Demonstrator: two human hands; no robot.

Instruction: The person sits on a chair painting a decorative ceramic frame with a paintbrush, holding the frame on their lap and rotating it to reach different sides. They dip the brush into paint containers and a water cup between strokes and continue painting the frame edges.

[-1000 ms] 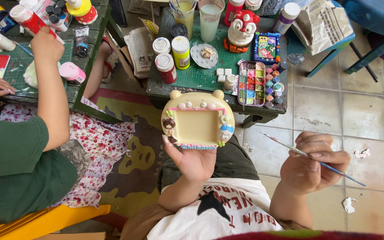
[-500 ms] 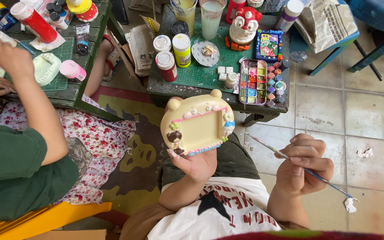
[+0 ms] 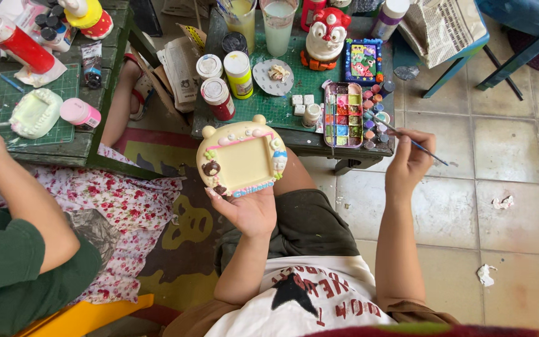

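Cream plaster forms the small picture frame (image 3: 242, 159) that the left hand (image 3: 249, 209) props up from below, fingers curled around its lower edge, just in front of the near edge of the low table (image 3: 294, 140). The right hand (image 3: 410, 163) pinches a thin paintbrush (image 3: 407, 138), its tip reaching the little paint pots (image 3: 374, 118) at the table's right corner, beside the rectangular paint palette (image 3: 343, 115). Open room lies to the right, over pale floor tiles (image 3: 506, 156) with scraps of paper. On the green cutting mat (image 3: 282, 100) stand three cylindrical paint bottles (image 3: 227, 78) with white, yellow and red bodies, two plastic cups (image 3: 262, 22) of cloudy water, and a red and white figurine (image 3: 327, 37). At the left, another person in a green sleeve (image 3: 14, 268) works at a second table (image 3: 51, 134), where a pink jar (image 3: 80, 113) sits beside an unpainted frame (image 3: 35, 112).
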